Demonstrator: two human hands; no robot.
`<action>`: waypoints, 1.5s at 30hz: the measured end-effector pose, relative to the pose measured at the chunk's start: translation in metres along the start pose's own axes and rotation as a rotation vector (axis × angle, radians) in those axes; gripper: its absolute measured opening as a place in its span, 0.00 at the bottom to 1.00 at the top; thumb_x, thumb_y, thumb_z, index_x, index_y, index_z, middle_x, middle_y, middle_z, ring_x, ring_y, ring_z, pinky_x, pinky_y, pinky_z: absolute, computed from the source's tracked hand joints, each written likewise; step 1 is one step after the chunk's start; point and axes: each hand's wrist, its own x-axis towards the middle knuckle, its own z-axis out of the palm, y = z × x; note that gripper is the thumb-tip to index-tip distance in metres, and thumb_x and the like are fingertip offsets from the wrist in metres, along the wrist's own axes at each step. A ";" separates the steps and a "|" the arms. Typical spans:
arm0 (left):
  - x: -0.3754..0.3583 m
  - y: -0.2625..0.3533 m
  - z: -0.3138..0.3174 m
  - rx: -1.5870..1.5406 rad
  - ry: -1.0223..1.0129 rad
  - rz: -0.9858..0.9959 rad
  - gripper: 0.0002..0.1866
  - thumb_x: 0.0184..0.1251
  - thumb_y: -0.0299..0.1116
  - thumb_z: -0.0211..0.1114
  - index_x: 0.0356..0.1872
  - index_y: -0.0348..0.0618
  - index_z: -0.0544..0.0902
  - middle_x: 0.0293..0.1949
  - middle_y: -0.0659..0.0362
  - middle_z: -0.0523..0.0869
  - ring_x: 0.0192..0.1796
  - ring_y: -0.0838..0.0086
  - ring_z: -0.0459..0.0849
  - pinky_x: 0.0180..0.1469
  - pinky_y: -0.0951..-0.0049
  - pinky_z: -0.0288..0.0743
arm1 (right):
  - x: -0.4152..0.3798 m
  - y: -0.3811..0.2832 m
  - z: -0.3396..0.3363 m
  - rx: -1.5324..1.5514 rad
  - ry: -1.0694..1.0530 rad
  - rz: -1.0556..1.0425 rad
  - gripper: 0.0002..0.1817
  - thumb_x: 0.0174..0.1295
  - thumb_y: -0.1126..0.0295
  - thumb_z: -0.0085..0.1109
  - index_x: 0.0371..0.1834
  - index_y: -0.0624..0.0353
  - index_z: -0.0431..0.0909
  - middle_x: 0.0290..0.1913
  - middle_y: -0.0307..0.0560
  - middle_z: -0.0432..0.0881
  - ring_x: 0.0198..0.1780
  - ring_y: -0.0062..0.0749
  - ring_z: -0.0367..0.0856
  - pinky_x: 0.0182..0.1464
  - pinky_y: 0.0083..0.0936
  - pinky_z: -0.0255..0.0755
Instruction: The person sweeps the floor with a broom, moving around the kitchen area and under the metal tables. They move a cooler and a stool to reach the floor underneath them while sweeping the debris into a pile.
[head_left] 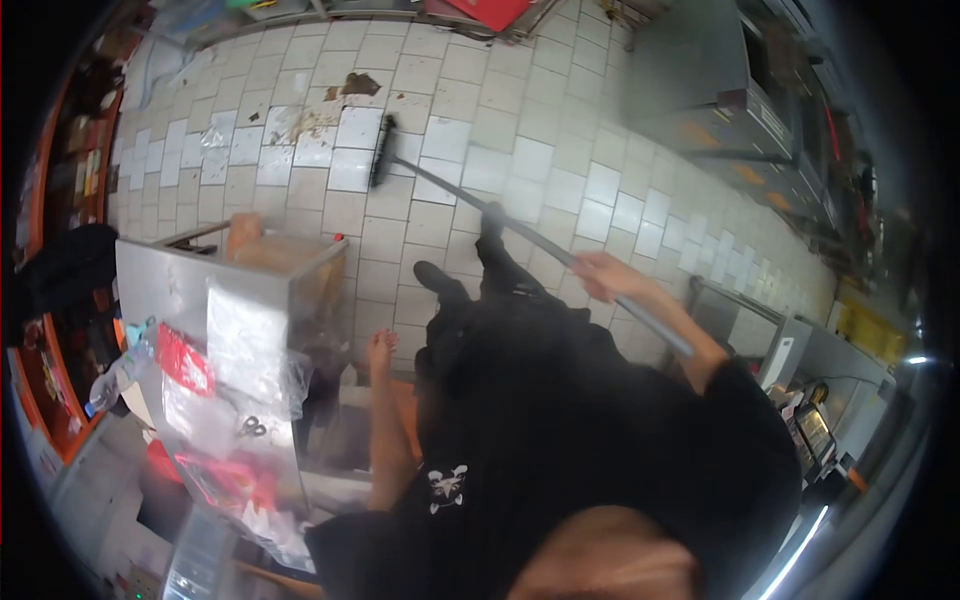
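Observation:
My right hand (603, 276) is closed round the grey pole of a broom (470, 198), whose upper end passes back under my forearm. The broom's dark, narrow head (383, 152) rests on the tiled floor (430, 215), beyond my feet. Brown crumbs (305, 128) and a darker brown clump (360, 84) lie on the tiles, to the left of the head. My left hand (382, 345) hangs beside the metal table, its fingers loosely bent and a little apart, with nothing seen in it.
On the metal table (150, 270) at the left are clear plastic bags (245, 335), a red packet (185, 360) and scissors (252, 427). Orange shelves (45, 215) stand at the far left. Steel cabinets (690, 85) line the upper right. A device with a screen (816, 432) is at the right.

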 end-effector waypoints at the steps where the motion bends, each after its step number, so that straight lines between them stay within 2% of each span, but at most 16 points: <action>1: 0.001 0.003 0.013 0.032 -0.003 -0.018 0.18 0.71 0.45 0.54 0.53 0.46 0.77 0.46 0.58 0.86 0.47 0.73 0.83 0.47 0.69 0.71 | -0.039 0.012 -0.010 -0.005 0.088 0.061 0.21 0.71 0.57 0.50 0.55 0.64 0.70 0.12 0.34 0.66 0.10 0.18 0.63 0.12 0.18 0.58; 2: -0.001 0.007 0.023 0.064 0.000 -0.036 0.18 0.72 0.44 0.54 0.53 0.45 0.78 0.46 0.57 0.86 0.46 0.73 0.83 0.46 0.70 0.71 | -0.073 0.019 -0.020 0.040 0.146 0.087 0.16 0.71 0.62 0.48 0.48 0.66 0.71 0.11 0.37 0.67 0.09 0.20 0.64 0.12 0.21 0.59; 6: 0.003 0.032 0.082 0.100 -0.092 0.056 0.17 0.72 0.44 0.56 0.51 0.43 0.77 0.40 0.59 0.85 0.41 0.72 0.84 0.40 0.70 0.75 | -0.121 0.085 -0.083 0.006 0.409 0.214 0.14 0.67 0.66 0.50 0.44 0.70 0.72 0.13 0.43 0.70 0.10 0.26 0.67 0.13 0.27 0.61; 10: 0.024 0.066 0.127 0.334 -0.071 0.187 0.17 0.72 0.44 0.55 0.50 0.42 0.77 0.38 0.59 0.84 0.41 0.74 0.83 0.41 0.70 0.75 | -0.026 0.229 -0.192 -0.204 0.473 0.177 0.11 0.60 0.71 0.53 0.30 0.73 0.73 0.14 0.48 0.73 0.11 0.31 0.70 0.13 0.30 0.60; 12: 0.001 0.098 0.139 0.452 -0.003 0.272 0.18 0.73 0.45 0.55 0.50 0.41 0.78 0.38 0.59 0.84 0.41 0.74 0.83 0.42 0.70 0.74 | 0.011 0.202 -0.213 -0.092 0.520 0.243 0.10 0.56 0.74 0.53 0.21 0.70 0.73 0.15 0.49 0.74 0.12 0.32 0.71 0.12 0.31 0.58; 13: -0.006 0.110 0.142 0.341 -0.031 0.190 0.17 0.73 0.45 0.55 0.50 0.41 0.78 0.39 0.59 0.84 0.42 0.74 0.83 0.43 0.70 0.74 | 0.019 0.145 -0.198 -0.051 0.590 0.326 0.10 0.55 0.75 0.52 0.18 0.69 0.72 0.14 0.49 0.74 0.12 0.32 0.71 0.12 0.30 0.58; 15: -0.012 0.124 0.141 0.232 -0.047 0.110 0.17 0.73 0.44 0.54 0.50 0.42 0.78 0.39 0.58 0.85 0.42 0.73 0.83 0.43 0.70 0.74 | 0.060 0.128 -0.193 0.055 0.522 0.226 0.10 0.53 0.76 0.52 0.15 0.67 0.72 0.14 0.48 0.74 0.12 0.33 0.71 0.12 0.30 0.58; 18: -0.007 0.121 0.132 0.156 -0.056 0.095 0.17 0.73 0.45 0.55 0.49 0.42 0.78 0.41 0.57 0.85 0.44 0.72 0.83 0.44 0.70 0.74 | 0.082 0.036 -0.141 0.043 0.375 0.158 0.10 0.53 0.74 0.58 0.18 0.66 0.74 0.14 0.47 0.74 0.16 0.30 0.74 0.15 0.31 0.64; 22: 0.004 0.116 0.127 0.086 -0.051 0.005 0.17 0.72 0.45 0.55 0.49 0.43 0.77 0.43 0.57 0.85 0.45 0.71 0.83 0.46 0.68 0.74 | 0.143 -0.095 -0.078 -0.184 0.194 0.025 0.10 0.52 0.74 0.51 0.21 0.72 0.76 0.16 0.52 0.77 0.17 0.34 0.76 0.18 0.33 0.65; 23: 0.007 0.117 0.127 0.070 -0.069 0.003 0.17 0.72 0.45 0.55 0.49 0.43 0.77 0.43 0.57 0.85 0.45 0.71 0.83 0.45 0.69 0.74 | 0.164 -0.127 -0.065 -0.180 0.125 0.022 0.14 0.59 0.70 0.51 0.21 0.70 0.74 0.16 0.47 0.75 0.18 0.29 0.74 0.21 0.29 0.66; 30: 0.025 0.161 0.107 -0.018 -0.022 0.010 0.19 0.72 0.47 0.55 0.52 0.43 0.77 0.45 0.57 0.85 0.46 0.71 0.84 0.47 0.69 0.74 | 0.335 -0.274 0.012 -0.168 -0.006 -0.049 0.12 0.59 0.72 0.49 0.21 0.67 0.73 0.15 0.47 0.74 0.13 0.29 0.71 0.14 0.30 0.63; 33: 0.038 0.188 0.088 -0.007 0.015 0.011 0.18 0.72 0.47 0.55 0.53 0.45 0.77 0.46 0.58 0.85 0.47 0.71 0.83 0.49 0.67 0.73 | 0.386 -0.293 0.004 -0.101 -0.023 -0.103 0.11 0.56 0.72 0.51 0.17 0.65 0.75 0.14 0.47 0.75 0.14 0.31 0.74 0.16 0.33 0.66; 37: 0.045 0.219 0.072 -0.023 0.019 0.112 0.18 0.72 0.47 0.54 0.53 0.46 0.77 0.46 0.58 0.85 0.47 0.71 0.83 0.48 0.67 0.72 | 0.345 -0.273 -0.065 -0.094 -0.192 -0.149 0.17 0.65 0.62 0.53 0.27 0.68 0.75 0.14 0.46 0.74 0.12 0.30 0.74 0.14 0.29 0.65; 39: 0.051 0.238 0.076 0.030 0.049 0.073 0.19 0.72 0.48 0.54 0.52 0.46 0.77 0.46 0.58 0.85 0.48 0.71 0.83 0.48 0.67 0.72 | 0.282 -0.233 -0.111 -0.139 -0.219 -0.190 0.16 0.70 0.58 0.49 0.36 0.63 0.73 0.16 0.39 0.71 0.13 0.21 0.68 0.15 0.21 0.61; 42: 0.081 0.241 0.086 0.126 -0.025 0.035 0.20 0.72 0.49 0.54 0.53 0.46 0.77 0.47 0.58 0.85 0.49 0.70 0.83 0.48 0.66 0.72 | 0.147 -0.172 -0.172 -0.027 -0.142 -0.091 0.20 0.70 0.52 0.50 0.44 0.61 0.75 0.16 0.36 0.71 0.13 0.19 0.68 0.15 0.20 0.62; 45: 0.100 0.249 0.116 0.161 -0.088 0.036 0.21 0.71 0.51 0.54 0.53 0.45 0.77 0.48 0.57 0.84 0.49 0.68 0.83 0.49 0.64 0.72 | 0.024 -0.102 -0.214 0.003 0.052 0.031 0.18 0.69 0.58 0.49 0.49 0.64 0.74 0.15 0.38 0.70 0.11 0.20 0.67 0.16 0.19 0.63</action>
